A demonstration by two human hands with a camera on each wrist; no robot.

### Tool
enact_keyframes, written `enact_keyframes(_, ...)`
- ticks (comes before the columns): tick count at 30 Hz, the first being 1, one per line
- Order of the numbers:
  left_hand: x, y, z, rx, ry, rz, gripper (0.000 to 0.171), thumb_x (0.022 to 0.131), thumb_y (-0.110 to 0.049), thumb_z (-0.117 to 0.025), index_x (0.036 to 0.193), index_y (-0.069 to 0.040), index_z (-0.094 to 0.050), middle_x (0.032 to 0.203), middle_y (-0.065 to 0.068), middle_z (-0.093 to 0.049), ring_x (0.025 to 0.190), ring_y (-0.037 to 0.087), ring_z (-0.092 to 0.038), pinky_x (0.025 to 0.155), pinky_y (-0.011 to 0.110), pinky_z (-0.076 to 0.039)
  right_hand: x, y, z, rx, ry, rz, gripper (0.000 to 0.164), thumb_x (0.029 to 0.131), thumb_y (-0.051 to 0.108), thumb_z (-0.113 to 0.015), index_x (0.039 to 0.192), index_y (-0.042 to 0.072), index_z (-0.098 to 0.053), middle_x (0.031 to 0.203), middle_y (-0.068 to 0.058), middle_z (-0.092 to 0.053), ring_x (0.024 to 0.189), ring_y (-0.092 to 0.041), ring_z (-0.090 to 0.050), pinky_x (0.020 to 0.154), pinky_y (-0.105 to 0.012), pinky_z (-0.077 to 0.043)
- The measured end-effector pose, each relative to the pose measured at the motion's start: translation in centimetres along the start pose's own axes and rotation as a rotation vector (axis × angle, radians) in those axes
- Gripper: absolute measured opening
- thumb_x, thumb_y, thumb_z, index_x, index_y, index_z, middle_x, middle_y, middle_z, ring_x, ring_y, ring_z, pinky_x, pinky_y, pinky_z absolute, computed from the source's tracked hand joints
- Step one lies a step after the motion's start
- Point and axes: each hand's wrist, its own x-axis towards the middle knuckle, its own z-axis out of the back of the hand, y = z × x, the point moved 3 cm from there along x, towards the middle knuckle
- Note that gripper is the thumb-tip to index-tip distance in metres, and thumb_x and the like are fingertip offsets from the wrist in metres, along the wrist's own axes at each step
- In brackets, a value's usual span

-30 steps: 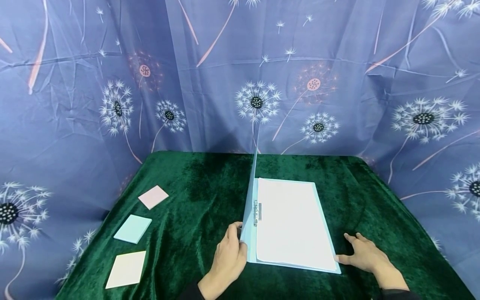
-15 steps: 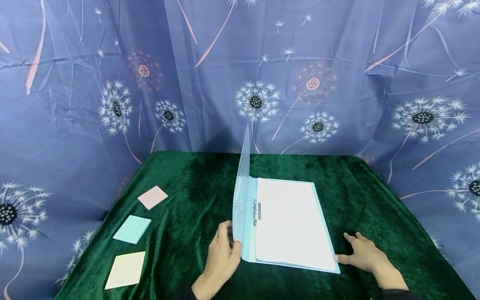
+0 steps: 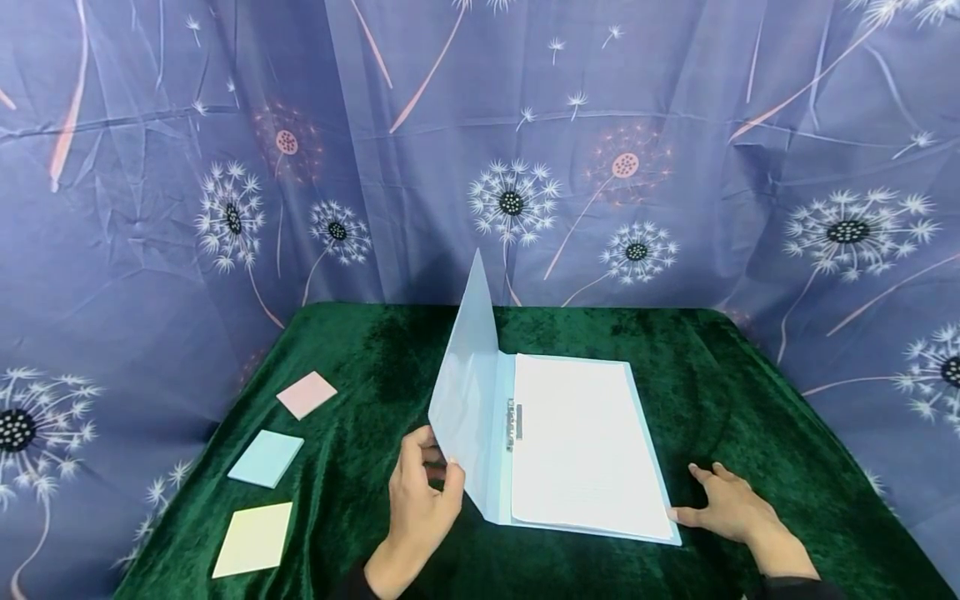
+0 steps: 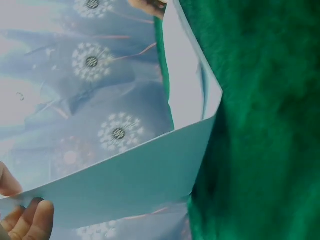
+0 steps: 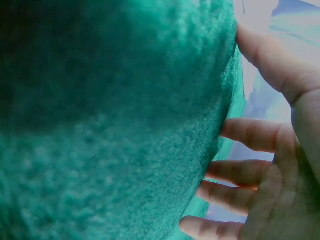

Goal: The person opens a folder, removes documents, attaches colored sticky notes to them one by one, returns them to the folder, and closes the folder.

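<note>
A light blue ring binder folder (image 3: 495, 475) lies with its cover (image 3: 467, 400) raised and tilted to the left. White paper (image 3: 585, 450) fills its right side, beside a metal clip (image 3: 513, 423) near the spine. My left hand (image 3: 420, 500) pinches the cover's near free edge between thumb and fingers; the left wrist view shows the thumb (image 4: 7, 181) on one face and fingertips on the other. My right hand (image 3: 738, 512) rests spread on the cloth, its thumb tip at the folder's lower right corner. In the right wrist view its fingers (image 5: 240, 172) are apart, against green cloth.
Three square sticky note pads lie in a column on the left: pink (image 3: 307, 395), light blue (image 3: 266, 458) and yellow (image 3: 252, 540). Green velvet cloth (image 3: 375, 375) covers the table. A blue-purple curtain (image 3: 420, 208) with dandelion prints hangs behind and at both sides.
My left hand has moved left, swinging the cover from nearly upright to a leftward tilt, so its inner face shows more. My right hand has stayed at the folder's corner.
</note>
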Motion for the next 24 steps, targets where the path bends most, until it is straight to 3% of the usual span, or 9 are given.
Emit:
enact_keyframes(5,1.0,-0.3,1.7,-0.006,-0.086,-0.087,0.042,0.071,0.007,-0.060,0.110,0.004,-0.047,0.091,0.009,-0.056,0.065,0.014,-0.058,0.052,0.021,-0.047,0.0,-0.1,-0.1,0.000,0.005,-0.006,0.105,0.070,0.069,-0.062,0.133,-0.012,-0.039,0.128,-0.049,-0.024,0.110,-0.067,-0.026,0.074,-0.069,-0.034)
enact_keyframes(10,1.6,-0.2,2.8,0.008,-0.127,-0.145,0.046,0.070,0.006,-0.060,0.113,0.009,-0.045,0.092,0.013,-0.054,0.067,0.017,-0.058,0.053,0.021,-0.047,0.1,0.0,0.2,0.018,-0.004,0.001,0.105,0.071,0.067,-0.063,0.134,-0.013,-0.037,0.129,-0.049,-0.021,0.111,-0.067,-0.024,0.074,-0.069,-0.034)
enact_keyframes(13,1.7,0.0,3.1,0.043,-0.144,-0.165,0.048,0.073,0.001,-0.059,0.117,0.012,-0.042,0.100,0.019,-0.051,0.078,0.020,-0.055,0.057,0.023,-0.048,0.1,0.0,0.3,0.023,-0.001,0.001,0.105,0.072,0.067,-0.062,0.135,-0.013,-0.036,0.130,-0.049,-0.020,0.111,-0.068,-0.023,0.073,-0.069,-0.034)
enact_keyframes(16,1.8,0.1,3.3,0.110,-0.183,-0.225,0.053,0.073,-0.004,-0.057,0.120,0.013,-0.038,0.114,0.026,-0.042,0.096,0.030,-0.046,0.072,0.027,-0.045,0.2,-0.1,0.3,0.022,0.010,-0.002,0.105,0.072,0.067,-0.062,0.135,-0.013,-0.036,0.130,-0.049,-0.020,0.111,-0.068,-0.023,0.073,-0.069,-0.034)
enact_keyframes(20,2.2,0.0,3.6,0.239,-0.218,-0.360,0.041,0.075,-0.004,-0.052,0.114,0.009,-0.050,0.129,0.030,-0.033,0.117,0.043,-0.030,0.096,0.045,-0.024,0.2,0.0,0.2,0.018,0.017,-0.007,0.105,0.072,0.068,-0.062,0.134,-0.013,-0.037,0.129,-0.049,-0.020,0.111,-0.068,-0.024,0.073,-0.069,-0.034)
enact_keyframes(22,2.3,-0.2,3.7,0.316,-0.192,-0.412,0.030,0.076,-0.003,-0.050,0.104,0.003,-0.060,0.131,0.027,-0.038,0.123,0.046,-0.025,0.097,0.055,-0.011,0.2,0.1,0.1,0.019,0.020,-0.007,0.105,0.072,0.067,-0.062,0.134,-0.013,-0.037,0.129,-0.050,-0.020,0.111,-0.068,-0.023,0.074,-0.069,-0.034)
enact_keyframes(24,2.3,-0.3,3.8,0.399,-0.119,-0.431,0.026,0.076,-0.003,-0.049,0.096,-0.004,-0.066,0.130,0.024,-0.044,0.127,0.045,-0.023,0.093,0.060,-0.005,0.2,0.1,0.0,0.019,0.022,0.001,0.104,0.072,0.067,-0.062,0.134,-0.013,-0.037,0.128,-0.050,-0.021,0.110,-0.068,-0.024,0.074,-0.068,-0.034)
